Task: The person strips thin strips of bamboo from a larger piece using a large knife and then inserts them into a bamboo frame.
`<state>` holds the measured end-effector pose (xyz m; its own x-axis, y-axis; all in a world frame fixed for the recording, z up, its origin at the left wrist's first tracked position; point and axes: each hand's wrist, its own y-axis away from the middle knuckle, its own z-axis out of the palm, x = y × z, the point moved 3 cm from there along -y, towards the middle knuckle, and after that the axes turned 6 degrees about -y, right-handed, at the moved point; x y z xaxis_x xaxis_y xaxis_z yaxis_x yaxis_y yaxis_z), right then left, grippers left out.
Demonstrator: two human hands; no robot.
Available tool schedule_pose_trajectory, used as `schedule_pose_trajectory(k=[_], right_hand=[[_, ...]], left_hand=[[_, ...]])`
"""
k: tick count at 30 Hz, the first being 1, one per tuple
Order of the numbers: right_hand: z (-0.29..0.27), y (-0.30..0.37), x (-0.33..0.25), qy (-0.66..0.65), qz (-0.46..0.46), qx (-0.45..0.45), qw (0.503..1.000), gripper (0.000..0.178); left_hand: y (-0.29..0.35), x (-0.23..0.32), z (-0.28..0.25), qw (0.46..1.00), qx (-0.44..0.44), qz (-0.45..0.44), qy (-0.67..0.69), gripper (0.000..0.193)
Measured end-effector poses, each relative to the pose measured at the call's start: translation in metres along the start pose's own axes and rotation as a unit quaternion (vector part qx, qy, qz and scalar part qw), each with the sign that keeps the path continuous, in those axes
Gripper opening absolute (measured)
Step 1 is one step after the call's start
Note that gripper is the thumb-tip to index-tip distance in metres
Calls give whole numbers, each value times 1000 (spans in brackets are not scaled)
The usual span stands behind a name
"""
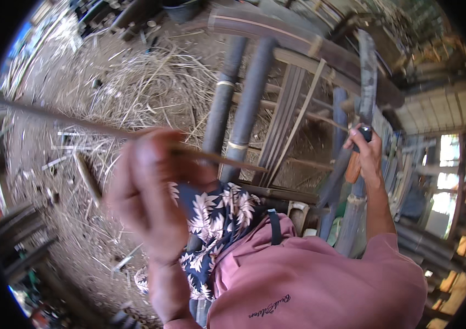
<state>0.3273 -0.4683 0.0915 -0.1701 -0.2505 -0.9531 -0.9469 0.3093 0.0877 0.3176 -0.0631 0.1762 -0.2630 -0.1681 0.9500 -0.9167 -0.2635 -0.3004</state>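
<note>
My left hand (148,189), smeared by motion, is raised at the left of my lap. Its fingers are closed round a long thin bamboo strip (74,119); one end runs far out to the left, the other pokes out toward the wooden frame in front of me. At the right, my right hand (373,151) grips a machete by its brown wooden handle (353,168). The broad grey blade (369,77) points up and away from me, beside the bench. The two hands are well apart, with the strip clear of the blade.
Dark bamboo poles (249,104) and slats (285,112) form a bench in front of me, topped by a thick beam (288,35). Pale shavings (151,82) litter the dirt floor. A dark bucket (181,10) stands at the far edge. Stacked bamboo (430,244) lies at the right.
</note>
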Motion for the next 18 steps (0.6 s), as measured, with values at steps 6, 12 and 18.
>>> schedule_pose_trajectory(k=[6,12,18], right_hand=[[-102,14,79,-29,-67,210,975,16],[-134,21,132,-181,-42,260,948,12],[-136,21,148,-286,-7,266,921,13]], left_hand=[[29,-46,153,966,-230,-113,-41,25],[54,-83,195,939,-301,-92,-140,23],[60,-79,208,933,-297,-118,-166,21]])
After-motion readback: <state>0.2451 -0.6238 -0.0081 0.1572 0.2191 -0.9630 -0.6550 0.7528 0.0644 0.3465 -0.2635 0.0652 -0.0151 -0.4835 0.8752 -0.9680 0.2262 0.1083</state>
